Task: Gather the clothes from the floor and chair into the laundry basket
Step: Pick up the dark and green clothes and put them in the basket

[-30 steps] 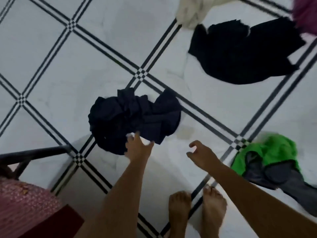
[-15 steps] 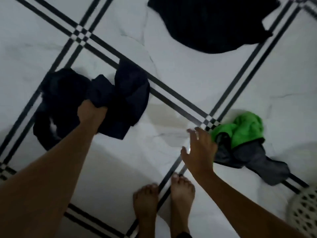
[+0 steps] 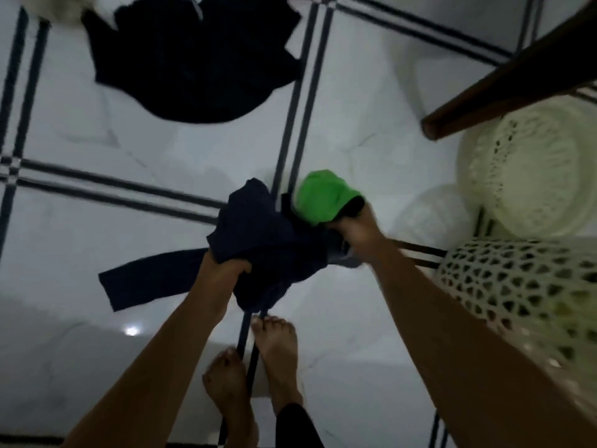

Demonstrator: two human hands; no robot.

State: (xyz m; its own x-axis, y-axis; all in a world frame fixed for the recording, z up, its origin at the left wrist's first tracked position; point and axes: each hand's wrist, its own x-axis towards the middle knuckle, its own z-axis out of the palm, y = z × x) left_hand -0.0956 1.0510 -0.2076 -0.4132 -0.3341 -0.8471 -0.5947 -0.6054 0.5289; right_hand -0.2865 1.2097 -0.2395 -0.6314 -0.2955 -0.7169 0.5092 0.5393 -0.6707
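My left hand point(image 3: 223, 270) is closed on a bunched dark navy garment point(image 3: 271, 244) that hangs off the floor, one leg or sleeve trailing left. Right beside it my right hand point(image 3: 355, 226) grips a green and dark grey garment point(image 3: 323, 195). Both bundles touch each other above the white tiled floor. A large black garment point(image 3: 193, 59) lies spread on the floor at the top. A cream perforated laundry basket point(image 3: 523, 286) stands at the right edge, close to my right forearm.
A second cream basket or lid point(image 3: 529, 169) lies on the floor at the right. A dark brown wooden chair leg point(image 3: 504, 79) slants across the top right corner. A pale garment point(image 3: 64, 8) shows at the top left. My bare feet point(image 3: 258, 367) stand below the hands.
My left hand has lifted the navy garment and carried it right. My right hand has closed on the green and grey garment and raised it. The view swung right, bringing the baskets in.
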